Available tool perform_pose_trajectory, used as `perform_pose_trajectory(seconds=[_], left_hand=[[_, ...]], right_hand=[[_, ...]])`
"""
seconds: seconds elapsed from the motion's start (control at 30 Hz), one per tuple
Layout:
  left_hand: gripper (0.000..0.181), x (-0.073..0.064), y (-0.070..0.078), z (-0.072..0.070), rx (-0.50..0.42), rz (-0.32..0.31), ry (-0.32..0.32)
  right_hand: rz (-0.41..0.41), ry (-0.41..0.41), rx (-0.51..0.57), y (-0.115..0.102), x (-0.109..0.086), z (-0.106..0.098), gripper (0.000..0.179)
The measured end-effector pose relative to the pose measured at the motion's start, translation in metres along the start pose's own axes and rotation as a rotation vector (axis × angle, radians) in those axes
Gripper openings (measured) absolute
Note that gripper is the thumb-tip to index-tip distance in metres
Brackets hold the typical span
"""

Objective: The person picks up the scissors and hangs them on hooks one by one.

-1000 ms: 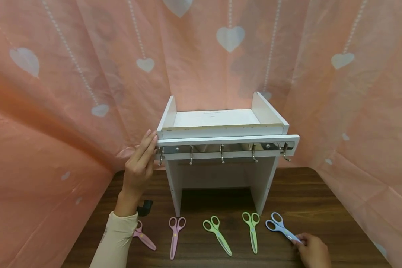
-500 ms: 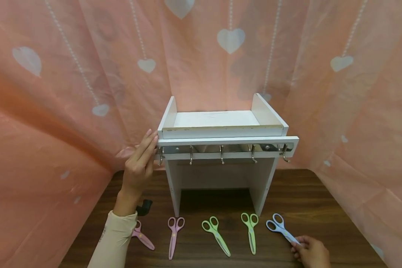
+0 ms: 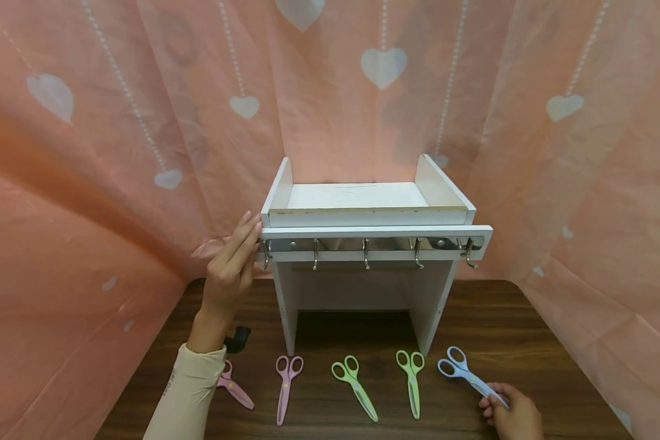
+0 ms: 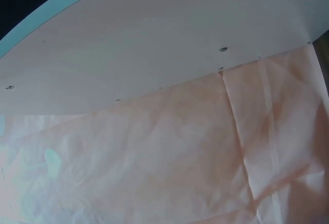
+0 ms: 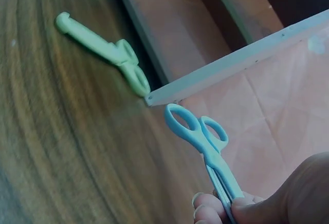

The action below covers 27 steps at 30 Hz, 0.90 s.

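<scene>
My right hand (image 3: 514,414) pinches the blade end of a pair of light blue scissors (image 3: 464,371) between thumb and fingers, at the right of the table. Their handle loops point away from the hand; in the right wrist view the blue scissors (image 5: 208,147) appear raised off the wood. My left hand (image 3: 228,272), fingers straight, rests against the left end of a white shelf unit (image 3: 363,217); its thumb is hidden. A rail (image 3: 341,244) with several metal hooks runs across the unit's front. In the left wrist view only the unit's side panel (image 4: 154,44) shows, not the hand.
Two green scissors (image 3: 412,382) (image 3: 357,388) and two pink scissors (image 3: 286,391) (image 3: 235,386) lie in a row on the dark wooden table (image 3: 506,330), before the unit. A small black object (image 3: 238,340) shows beside the left wrist. Pink cloth (image 3: 330,79) with hearts hangs around.
My right fingers have moved further round the blue scissors' blades, and the scissors have shifted slightly, the tip now showing past the thumb. The left hand stays against the unit.
</scene>
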State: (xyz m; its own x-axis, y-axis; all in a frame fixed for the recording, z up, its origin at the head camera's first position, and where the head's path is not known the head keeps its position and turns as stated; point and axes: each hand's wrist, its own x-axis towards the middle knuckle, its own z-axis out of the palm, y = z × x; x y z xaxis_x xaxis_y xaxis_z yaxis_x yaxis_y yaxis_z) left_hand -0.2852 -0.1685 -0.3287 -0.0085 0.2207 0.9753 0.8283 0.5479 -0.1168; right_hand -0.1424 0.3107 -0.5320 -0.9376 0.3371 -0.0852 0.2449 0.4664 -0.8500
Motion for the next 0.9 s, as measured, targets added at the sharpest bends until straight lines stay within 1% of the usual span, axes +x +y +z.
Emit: perform_pose_trajectory(seconds=[0.17,0.23,0.4,0.57,0.67,0.8,0.9], left_hand=[[0.048,0.000,0.000,0.000,-0.004,0.000,0.007],[0.048,0.000,0.000,0.000,-0.003,-0.002,0.007],[0.048,-0.001,0.000,0.000,0.002,-0.010,0.010],[0.048,0.000,0.000,0.000,0.002,-0.011,0.009],[0.049,0.000,0.001,0.000,0.003,-0.015,0.004],[0.050,0.000,0.001,0.000,0.004,-0.018,0.007],[0.049,0.001,0.001,-0.001,0.000,-0.017,0.010]], right_hand=[[-0.003,0.012,0.020,-0.008,-0.004,-0.003,0.028],[-0.024,0.022,0.028,-0.011,-0.006,-0.004,0.027],[-0.110,0.031,0.036,-0.016,-0.008,-0.005,0.025],[-0.150,0.026,0.065,-0.019,-0.011,-0.005,0.025],[-0.156,0.016,0.099,-0.023,-0.012,-0.007,0.026],[-0.135,-0.012,0.161,-0.029,-0.014,-0.010,0.028],[-0.137,-0.017,0.182,-0.032,-0.015,-0.011,0.029]])
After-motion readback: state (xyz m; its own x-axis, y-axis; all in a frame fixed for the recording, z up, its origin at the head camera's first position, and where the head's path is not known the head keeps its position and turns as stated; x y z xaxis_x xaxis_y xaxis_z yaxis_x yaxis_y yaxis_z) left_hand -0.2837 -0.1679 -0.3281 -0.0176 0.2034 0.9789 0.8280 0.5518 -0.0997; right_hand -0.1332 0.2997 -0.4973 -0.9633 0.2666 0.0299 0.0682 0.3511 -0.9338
